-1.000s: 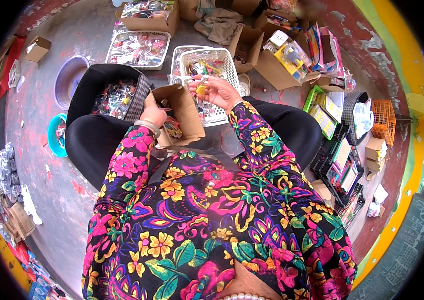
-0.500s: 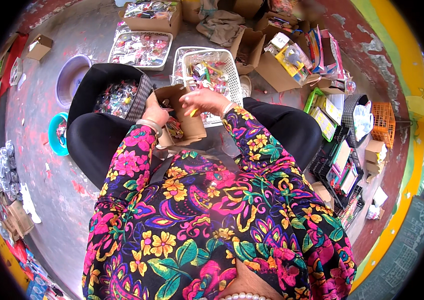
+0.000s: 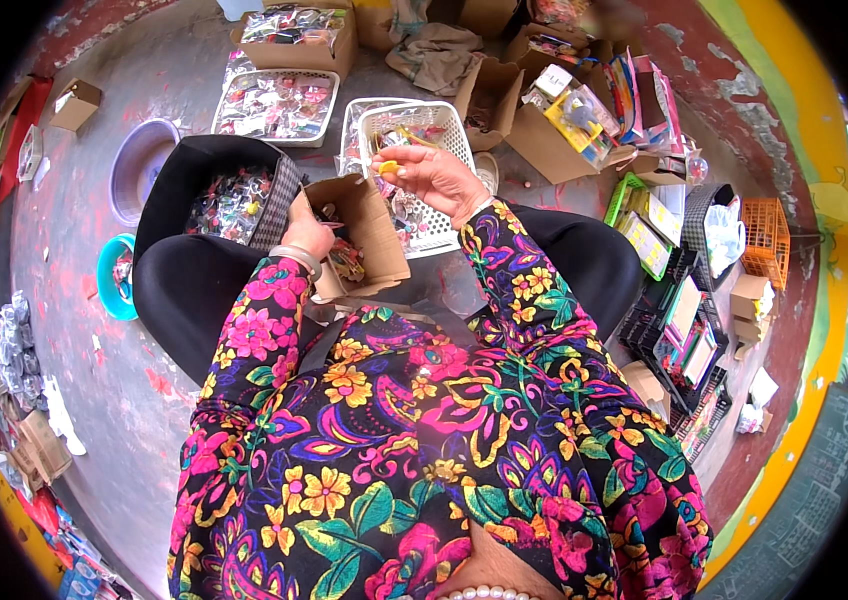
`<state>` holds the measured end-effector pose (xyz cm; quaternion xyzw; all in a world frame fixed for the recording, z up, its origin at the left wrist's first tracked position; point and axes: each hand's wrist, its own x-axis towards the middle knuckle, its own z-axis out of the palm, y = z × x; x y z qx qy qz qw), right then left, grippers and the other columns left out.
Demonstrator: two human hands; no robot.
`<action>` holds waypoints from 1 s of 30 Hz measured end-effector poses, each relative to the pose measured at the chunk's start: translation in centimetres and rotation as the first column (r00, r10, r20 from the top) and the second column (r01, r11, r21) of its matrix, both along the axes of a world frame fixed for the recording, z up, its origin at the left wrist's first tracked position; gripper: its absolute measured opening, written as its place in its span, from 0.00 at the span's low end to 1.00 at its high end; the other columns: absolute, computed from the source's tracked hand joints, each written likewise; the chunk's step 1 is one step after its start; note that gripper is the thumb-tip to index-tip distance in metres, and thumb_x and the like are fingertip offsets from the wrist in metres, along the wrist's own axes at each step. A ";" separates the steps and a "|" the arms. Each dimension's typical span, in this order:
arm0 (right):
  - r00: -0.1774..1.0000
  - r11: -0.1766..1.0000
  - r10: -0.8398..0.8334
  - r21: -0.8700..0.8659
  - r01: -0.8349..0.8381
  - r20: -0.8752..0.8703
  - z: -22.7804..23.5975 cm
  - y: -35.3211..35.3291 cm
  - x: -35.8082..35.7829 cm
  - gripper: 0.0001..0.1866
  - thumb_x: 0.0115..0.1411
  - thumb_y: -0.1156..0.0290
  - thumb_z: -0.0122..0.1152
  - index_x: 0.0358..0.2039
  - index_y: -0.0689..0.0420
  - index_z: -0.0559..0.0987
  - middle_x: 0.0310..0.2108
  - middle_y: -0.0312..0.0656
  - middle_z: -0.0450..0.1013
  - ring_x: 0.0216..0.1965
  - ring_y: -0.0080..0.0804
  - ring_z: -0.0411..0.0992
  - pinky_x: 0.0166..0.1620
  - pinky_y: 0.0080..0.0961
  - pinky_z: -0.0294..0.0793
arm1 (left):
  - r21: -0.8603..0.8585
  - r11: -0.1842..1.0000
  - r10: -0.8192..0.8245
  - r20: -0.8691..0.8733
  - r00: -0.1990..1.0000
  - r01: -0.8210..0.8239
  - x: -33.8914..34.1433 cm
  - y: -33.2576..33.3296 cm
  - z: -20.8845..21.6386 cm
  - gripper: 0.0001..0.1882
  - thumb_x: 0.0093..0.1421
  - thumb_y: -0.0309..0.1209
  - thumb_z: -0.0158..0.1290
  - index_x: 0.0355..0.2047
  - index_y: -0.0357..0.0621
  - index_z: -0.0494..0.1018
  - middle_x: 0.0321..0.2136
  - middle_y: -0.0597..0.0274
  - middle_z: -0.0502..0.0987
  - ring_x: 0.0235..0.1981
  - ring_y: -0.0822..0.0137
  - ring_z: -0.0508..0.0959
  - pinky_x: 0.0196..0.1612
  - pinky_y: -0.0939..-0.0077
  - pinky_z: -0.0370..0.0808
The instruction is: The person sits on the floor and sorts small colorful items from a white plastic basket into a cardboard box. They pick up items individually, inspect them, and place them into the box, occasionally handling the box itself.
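A small open cardboard box stands between my legs with colourful small items inside. My left hand is closed at the box's left side, its fingertips over the opening. A thin pinkish bit shows at those fingertips, too small to name. Above the right part of the box, my right hand pinches a small yellow piece between thumb and fingers. Just beyond is a white plastic basket with mixed small colourful items. To the left, a black checkered bin holds many small wrapped items.
A white basket of packaged items and a filled carton stand ahead. A purple basin and a turquoise basin lie left. Cartons, a green basket, black crates and an orange crate line the right.
My right hand has moved up and slightly right, away from the cardboard box, with the yellow piece in its fingers. My left hand stays at the box's left side.
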<state>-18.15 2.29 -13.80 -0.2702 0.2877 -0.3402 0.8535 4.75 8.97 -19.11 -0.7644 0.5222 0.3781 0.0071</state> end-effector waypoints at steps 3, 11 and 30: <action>0.994 0.995 -0.032 0.089 0.041 -0.101 -0.7 -0.2 -0.2 0.18 0.53 0.80 0.51 0.45 0.73 0.66 0.43 0.52 0.68 0.45 0.36 0.69 0.46 0.20 0.72 | -0.018 1.000 -0.025 0.028 0.999 0.026 -0.5 0.2 0.7 0.38 0.50 0.35 0.49 0.58 0.40 0.43 0.36 0.38 0.72 0.39 0.45 0.73 0.44 0.60 0.68; 0.986 0.978 -0.003 0.206 0.037 -0.164 0.1 0.4 0.1 0.14 0.55 0.82 0.44 0.43 0.69 0.68 0.40 0.52 0.69 0.41 0.39 0.71 0.41 0.20 0.74 | -0.030 0.999 -0.011 0.015 1.000 0.012 0.3 0.2 -1.1 0.37 0.50 0.33 0.48 0.57 0.39 0.43 0.36 0.38 0.72 0.39 0.46 0.73 0.43 0.60 0.69; 0.984 0.984 -0.179 0.013 0.179 -0.007 -0.5 0.2 1.0 0.15 0.50 0.85 0.50 0.41 0.63 0.68 0.40 0.45 0.70 0.41 0.32 0.70 0.44 0.24 0.72 | 0.009 1.000 0.002 0.067 0.998 -0.003 -0.3 0.1 0.0 0.28 0.50 0.34 0.47 0.49 0.32 0.54 0.36 0.36 0.71 0.40 0.45 0.72 0.45 0.60 0.68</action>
